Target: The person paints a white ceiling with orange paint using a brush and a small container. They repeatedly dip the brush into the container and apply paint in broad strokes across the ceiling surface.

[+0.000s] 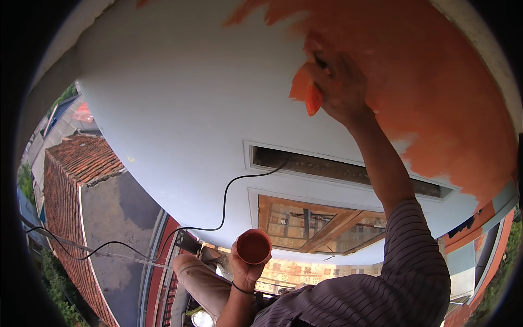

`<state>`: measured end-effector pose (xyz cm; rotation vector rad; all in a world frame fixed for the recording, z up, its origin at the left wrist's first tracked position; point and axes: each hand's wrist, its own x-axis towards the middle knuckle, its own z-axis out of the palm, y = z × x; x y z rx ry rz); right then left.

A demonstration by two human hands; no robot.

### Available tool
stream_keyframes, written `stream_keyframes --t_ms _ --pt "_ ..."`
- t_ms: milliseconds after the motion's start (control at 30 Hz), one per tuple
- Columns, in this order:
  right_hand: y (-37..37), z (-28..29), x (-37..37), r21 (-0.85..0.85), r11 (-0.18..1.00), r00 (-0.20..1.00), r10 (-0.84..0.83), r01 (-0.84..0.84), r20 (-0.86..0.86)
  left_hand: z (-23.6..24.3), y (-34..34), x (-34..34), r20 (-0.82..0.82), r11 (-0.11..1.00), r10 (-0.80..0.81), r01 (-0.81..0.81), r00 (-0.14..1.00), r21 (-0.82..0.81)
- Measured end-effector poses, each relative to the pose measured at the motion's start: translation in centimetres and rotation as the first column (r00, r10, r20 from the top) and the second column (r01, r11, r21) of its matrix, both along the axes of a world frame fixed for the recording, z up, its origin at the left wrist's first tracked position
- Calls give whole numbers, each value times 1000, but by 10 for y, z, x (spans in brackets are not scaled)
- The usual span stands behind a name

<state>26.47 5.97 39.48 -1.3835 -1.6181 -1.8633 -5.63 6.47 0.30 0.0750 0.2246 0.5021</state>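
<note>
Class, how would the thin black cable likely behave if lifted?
The thin black cable would likely be floppy, given its loose curves. Its slimness suggests light weight. It might catch at the narrow rectangular wall slot, where it enters.

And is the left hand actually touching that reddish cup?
Touching. The head view shows the left hand gripping the reddish cup by its outer side, with no gap visible.
</note>
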Motion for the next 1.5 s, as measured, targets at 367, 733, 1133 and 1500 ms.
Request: stream_keyframes --t_ms 367,733,1133,1500 --pt "-9 88 34 370 880 953 295 -299 69 -2 2 -8 -31 1000 17 -17 999 6" --pt "15 86 9 224 833 384 450 -505 -806 3 -1 -12 -86 1000 28 -28 996 -1" --pt "56 67 -34 -212 943 965 234 -256 -121 -3 1 -5 29 1000 -19 19 999 5" --pt "-154 101 151 465 802 808 528 -375 -260 -4 0 -5 -74 998 57 -59 996 -24"
